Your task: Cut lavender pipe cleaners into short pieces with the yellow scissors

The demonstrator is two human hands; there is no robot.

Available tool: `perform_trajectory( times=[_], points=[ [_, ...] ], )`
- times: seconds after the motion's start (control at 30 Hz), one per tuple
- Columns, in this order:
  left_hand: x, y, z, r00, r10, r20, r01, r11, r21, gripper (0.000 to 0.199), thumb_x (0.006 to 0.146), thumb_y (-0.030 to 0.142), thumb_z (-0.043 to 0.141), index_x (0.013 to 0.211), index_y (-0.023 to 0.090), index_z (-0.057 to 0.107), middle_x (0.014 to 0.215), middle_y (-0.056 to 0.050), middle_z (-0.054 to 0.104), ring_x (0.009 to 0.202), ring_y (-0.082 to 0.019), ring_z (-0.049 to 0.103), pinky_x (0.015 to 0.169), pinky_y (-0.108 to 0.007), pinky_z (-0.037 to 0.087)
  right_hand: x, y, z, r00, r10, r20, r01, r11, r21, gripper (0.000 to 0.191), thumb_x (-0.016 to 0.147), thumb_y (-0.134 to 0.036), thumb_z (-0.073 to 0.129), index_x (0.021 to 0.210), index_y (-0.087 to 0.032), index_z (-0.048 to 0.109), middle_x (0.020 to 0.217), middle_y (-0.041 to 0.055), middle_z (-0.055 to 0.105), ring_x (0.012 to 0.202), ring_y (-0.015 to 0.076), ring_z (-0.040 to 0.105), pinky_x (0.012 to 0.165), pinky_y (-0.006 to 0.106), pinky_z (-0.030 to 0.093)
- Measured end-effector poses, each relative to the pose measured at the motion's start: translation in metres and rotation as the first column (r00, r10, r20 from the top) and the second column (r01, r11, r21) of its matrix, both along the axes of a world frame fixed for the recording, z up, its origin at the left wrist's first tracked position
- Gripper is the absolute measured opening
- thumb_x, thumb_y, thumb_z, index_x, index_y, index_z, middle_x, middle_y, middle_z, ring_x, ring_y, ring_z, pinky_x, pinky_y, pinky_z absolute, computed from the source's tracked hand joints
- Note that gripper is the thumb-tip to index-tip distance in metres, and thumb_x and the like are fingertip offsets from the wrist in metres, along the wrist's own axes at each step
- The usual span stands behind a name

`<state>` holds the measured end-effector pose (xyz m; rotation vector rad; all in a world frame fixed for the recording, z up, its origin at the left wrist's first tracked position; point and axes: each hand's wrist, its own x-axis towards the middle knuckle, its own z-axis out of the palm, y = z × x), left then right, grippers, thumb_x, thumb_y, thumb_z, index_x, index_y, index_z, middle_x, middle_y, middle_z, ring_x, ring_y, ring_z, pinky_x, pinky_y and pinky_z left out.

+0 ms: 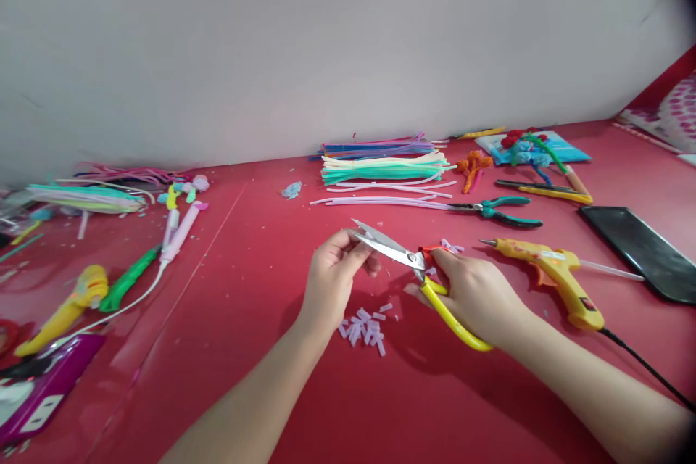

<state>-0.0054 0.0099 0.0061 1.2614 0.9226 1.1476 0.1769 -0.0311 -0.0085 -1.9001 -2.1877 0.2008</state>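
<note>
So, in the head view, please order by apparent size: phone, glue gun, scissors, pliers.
1. Phone
2. Glue gun and scissors: too alike to rank; right hand partly covers the scissors
3. Pliers

Slightly parted yellow-handled scissors [415,259] tilt near clustered lilac pieces [367,329].

Bright, even light washes the pale wall [326,51] from ten o'clock to two. Soft shadows pool on the red table [244,406] below the right hand [470,290], toward five. The clutter [81,199] at nine looks smeared (stretched, too); blackness clips the two o'clock corner.
</note>
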Motion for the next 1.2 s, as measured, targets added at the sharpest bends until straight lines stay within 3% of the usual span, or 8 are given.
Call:
perform_trajectory(
  times=[0.67, 1.2],
  points=[
    [-0.0026, 0.0013, 0.0029, 0.997, -0.048, 0.053, 0.048, 0.999, -0.009, 0.007, 0.074, 0.021, 0.051, 0.073, 0.015, 0.055, 0.063, 0.000, 0.053, 0.055, -0.009, 0.050, 0.055, -0.023, 0.040, 0.0024, 0.0006, 0.0011, 0.999, 0.033, 0.006, -0.033, 0.999, 0.002, 0.035, 0.072, -0.055, 0.037, 0.065, -0.020, 0.040, 0.048, -0.0021, 0.046, 0.043, 0.0099, 0.041, 0.043, 0.021, 0.020],
    [-0.0022, -0.0019, 0.0047, 0.999, -0.010, 0.051, 0.011, 1.000, -0.012, 0.007, 0.073, 0.021, 0.052, 0.073, 0.015, 0.056, 0.060, 0.000, 0.054, 0.054, -0.009, 0.050, 0.054, -0.022, 0.041, 0.0024, -0.0002, 0.0000, 0.998, 0.022, 0.050, -0.024, 0.999, 0.045, 0.037, 0.072, -0.056, 0.035, 0.065, -0.020, 0.039, 0.046, -0.0025, 0.044, 0.041, 0.0095, 0.038, 0.043, 0.022, 0.017]
  ],
)
